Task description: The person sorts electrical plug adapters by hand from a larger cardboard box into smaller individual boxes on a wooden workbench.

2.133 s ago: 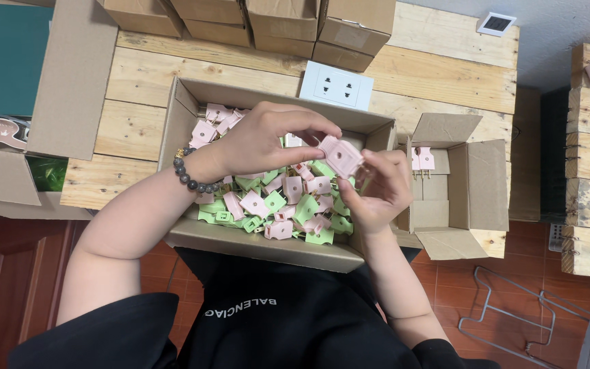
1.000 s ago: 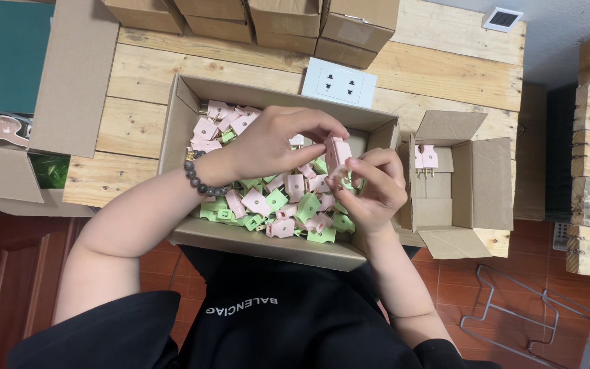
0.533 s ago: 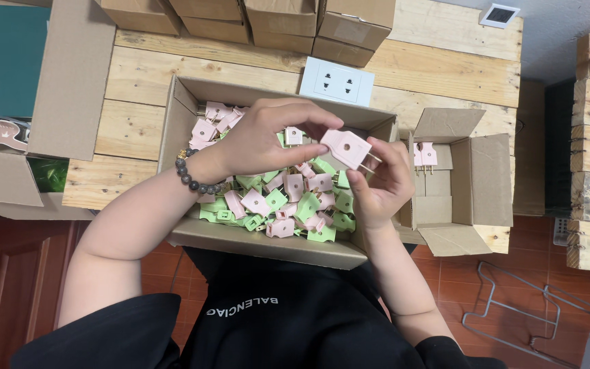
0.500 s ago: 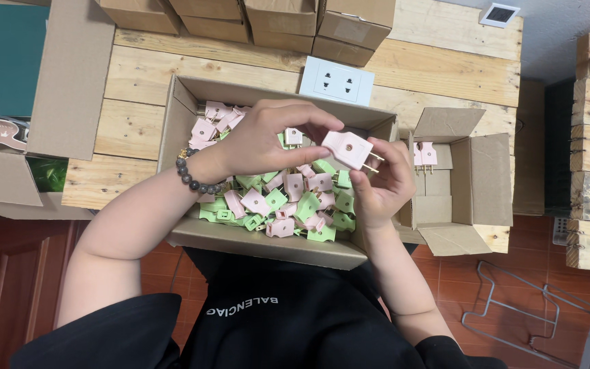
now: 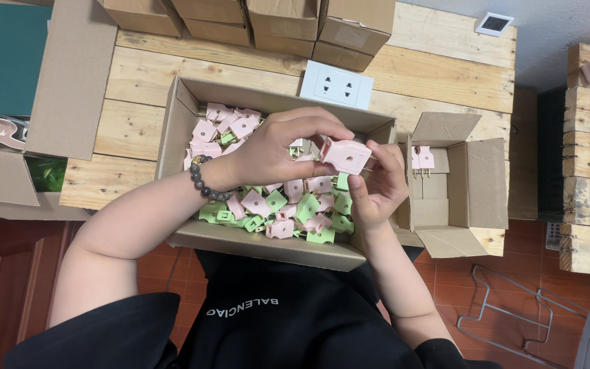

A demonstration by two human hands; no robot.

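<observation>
Here, pink plug (image 5: 345,155) lengthwise left-right, both hands (image 5: 278,147) gripping

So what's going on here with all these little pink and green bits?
A person holds one pink plug between both hands, the left hand gripping it from above and the right hand from below. They hold it over an open cardboard box full of loose pink and green plug parts. A smaller box to the right has a couple of pink plugs inside. Everything sits on a wooden pallet table.

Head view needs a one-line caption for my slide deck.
Both hands, left and right, hold a pink plug piece above a cardboard box of pink and green parts.
</observation>
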